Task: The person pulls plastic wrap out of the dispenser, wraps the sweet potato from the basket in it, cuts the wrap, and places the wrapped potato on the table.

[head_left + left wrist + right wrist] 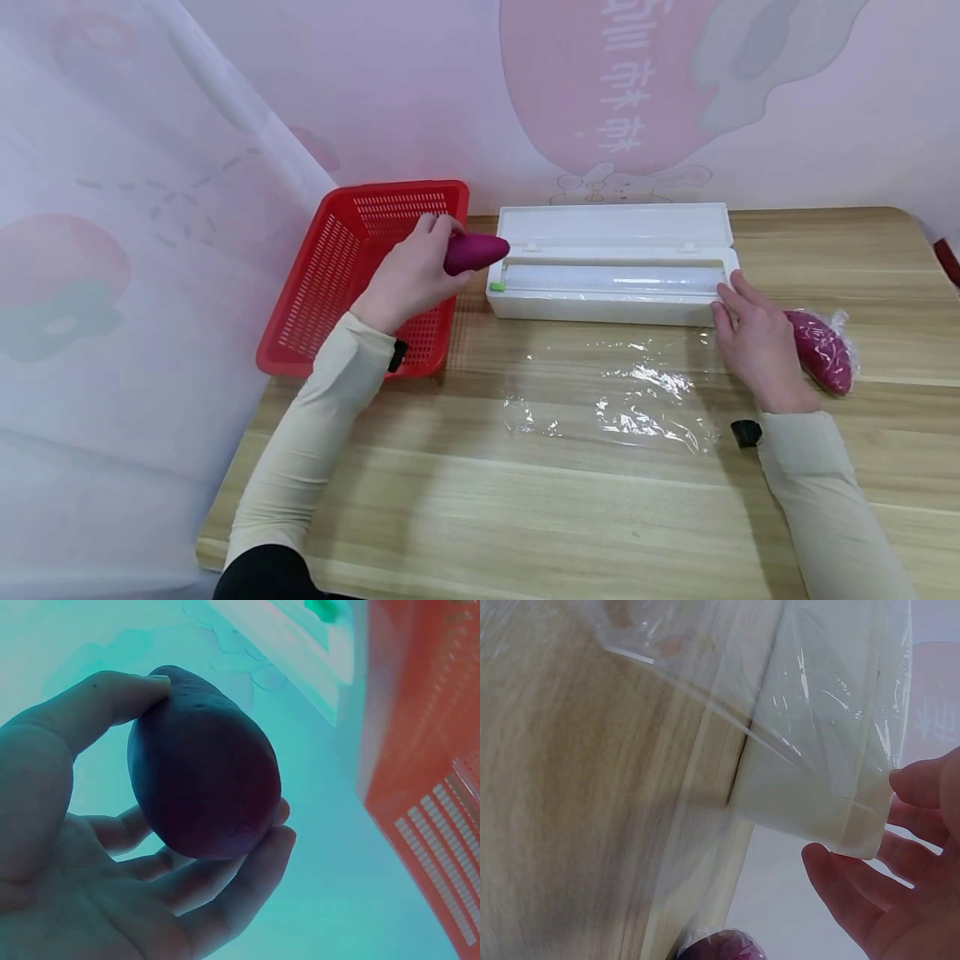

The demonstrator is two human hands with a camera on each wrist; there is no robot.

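Note:
My left hand [411, 271] grips a purple sweet potato [476, 252] above the right side of the red basket, thumb on one side and fingers curled under the other. In the left wrist view the sweet potato [206, 769] shows its rounded end. My right hand [759, 342] holds the right end of a white cling film box [600, 310], whose lid stands raised with the roll inside. A sheet of clear film [645, 400] stretches from the box's front over the table. Seen from the right wrist, fingertips rest around the end of the box [795, 802].
Right of my right hand lies a film-wrapped sweet potato [825, 354]. The red basket [281, 364] stands at the table's left, beside the box. A printed cloth [420, 100] hangs behind the wooden table [562, 525]. At the box's left end sits a small green piece [497, 287].

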